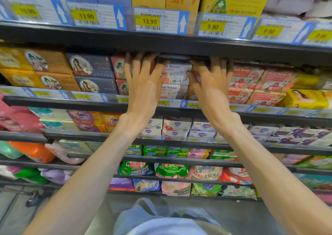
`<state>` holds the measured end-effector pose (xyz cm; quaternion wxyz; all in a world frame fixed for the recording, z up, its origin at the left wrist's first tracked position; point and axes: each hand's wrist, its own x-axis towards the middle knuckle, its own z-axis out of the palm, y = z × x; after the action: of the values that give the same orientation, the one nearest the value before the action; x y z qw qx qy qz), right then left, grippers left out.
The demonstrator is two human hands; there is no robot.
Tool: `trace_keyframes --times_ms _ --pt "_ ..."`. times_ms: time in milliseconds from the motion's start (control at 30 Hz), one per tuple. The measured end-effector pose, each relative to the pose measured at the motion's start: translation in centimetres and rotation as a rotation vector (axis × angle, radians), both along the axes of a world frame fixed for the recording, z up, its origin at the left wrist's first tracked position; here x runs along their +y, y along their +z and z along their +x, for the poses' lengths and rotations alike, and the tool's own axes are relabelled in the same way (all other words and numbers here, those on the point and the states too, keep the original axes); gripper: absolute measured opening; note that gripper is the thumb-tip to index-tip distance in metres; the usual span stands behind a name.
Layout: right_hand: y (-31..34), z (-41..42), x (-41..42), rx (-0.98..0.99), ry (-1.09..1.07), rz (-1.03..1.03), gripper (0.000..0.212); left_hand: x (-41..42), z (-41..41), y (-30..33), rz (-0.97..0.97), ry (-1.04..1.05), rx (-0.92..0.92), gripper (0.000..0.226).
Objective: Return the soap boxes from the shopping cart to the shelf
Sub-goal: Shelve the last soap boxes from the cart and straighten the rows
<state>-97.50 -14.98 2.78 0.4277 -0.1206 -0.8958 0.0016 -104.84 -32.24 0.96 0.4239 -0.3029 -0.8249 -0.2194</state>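
Observation:
White Goat Soap boxes (177, 73) stand stacked in the middle of the second shelf (71, 101). A further pale box (173, 57) lies on top of the stack, just under the dark edge of the upper shelf (161, 42). My left hand (143, 81) lies against the left side of the stack, fingers straight, thumb over the front of a box. My right hand (212, 84) lies against the right side the same way, its thumb touching a box front. The fingertips of both hands are in shadow under the upper shelf. The shopping cart is out of view.
Dark blue boxes (89, 66) and orange boxes (48, 60) fill the shelf to the left. Red Goat Soap boxes (248, 76) and yellow boxes (305, 98) fill it to the right. Price tags (158, 21) line the upper shelf. Lower shelves hold soap packs (172, 170).

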Motion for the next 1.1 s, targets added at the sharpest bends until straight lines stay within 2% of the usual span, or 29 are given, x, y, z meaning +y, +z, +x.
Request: trace_keyframes --times_ms 267,400,500,667,867,1100 --pt "0.2 0.4 0.1 0.017 0.049 0.022 0.027 0.0 -0.2 -0.2 0.000 -0.007 0.022 0.026" --pt "0.5 1.0 1.0 0.012 0.065 0.003 0.035 0.1 0.3 0.2 -0.004 -0.008 -0.012 0.028" --pt "0.2 2.7 2.4 0.036 0.008 -0.040 0.045 0.8 1.5 0.5 -0.037 -0.032 -0.020 0.035" --pt "-0.8 4.6 5.5 0.050 -0.129 -0.038 0.046 4.4 2.9 1.1 -0.076 -0.092 -0.038 0.034" --pt "-1.6 4.2 6.8 0.052 -0.171 -0.025 0.047 6.7 2.5 1.4 -0.083 -0.070 -0.162 0.034" --pt "-1.2 4.0 6.8 0.002 -0.140 -0.047 0.048 6.9 2.7 1.4 -0.075 -0.028 -0.139 0.035"
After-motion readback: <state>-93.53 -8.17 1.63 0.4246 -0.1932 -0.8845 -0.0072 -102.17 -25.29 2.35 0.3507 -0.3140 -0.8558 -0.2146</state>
